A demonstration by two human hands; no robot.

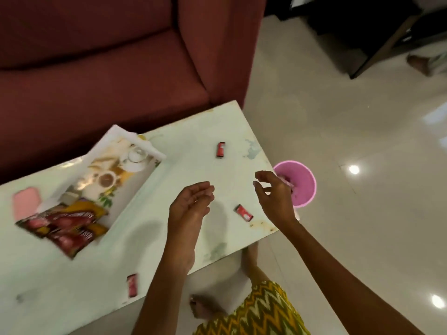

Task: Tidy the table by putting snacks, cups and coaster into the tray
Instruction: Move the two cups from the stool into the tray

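A white tray (pixel 125 141) with a printed tea picture lies on the pale table (pixel 193 131), left of centre. Red snack packets (pixel 63 228) rest on its near end. Three small red candy bars lie loose on the table: one far (pixel 220 149), one near the right edge (pixel 243 212), one close to the front edge (pixel 132 285). A pink coaster (pixel 26 204) lies left of the tray. My left hand (pixel 191 206) hovers open over the table. My right hand (pixel 275 197) is over the right edge, fingers apart, above the nearby candy bar.
A pink bucket (pixel 302 182) stands on the floor just past the table's right edge, partly behind my right hand. A maroon sofa (pixel 108 56) runs along the table's far side. Glossy tiled floor lies to the right, with dark furniture at the top right.
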